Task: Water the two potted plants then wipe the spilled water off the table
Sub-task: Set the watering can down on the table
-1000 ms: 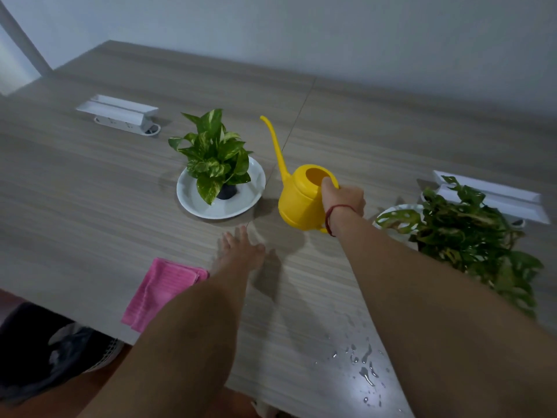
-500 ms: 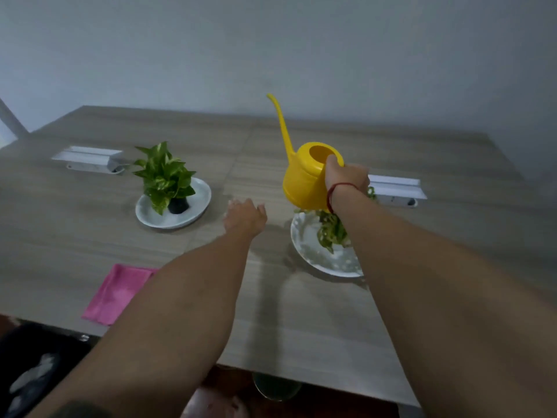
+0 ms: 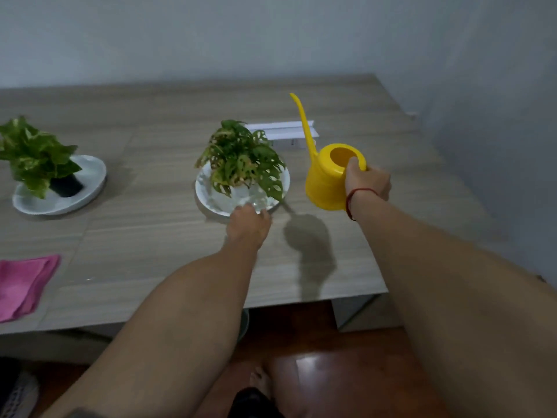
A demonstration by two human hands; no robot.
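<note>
Right hand (image 3: 368, 183) gripping can (image 3: 327, 182) upright, right of plant (image 3: 241, 158); left hand (image 3: 248, 226) open, at plate (image 3: 208, 197) rim.

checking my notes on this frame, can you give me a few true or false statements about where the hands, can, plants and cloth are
1. The right hand holds the yellow watering can by its handle. True.
2. The can's spout is tipped down over the leaves. False: it points up and the can is held beside the plant with holed leaves.
3. The left hand is at the near rim of that plant's white plate. True.
4. The pink cloth is in the left hand. False: it lies on the table at far left.
5. The other plant sits on its own plate. True.
</note>
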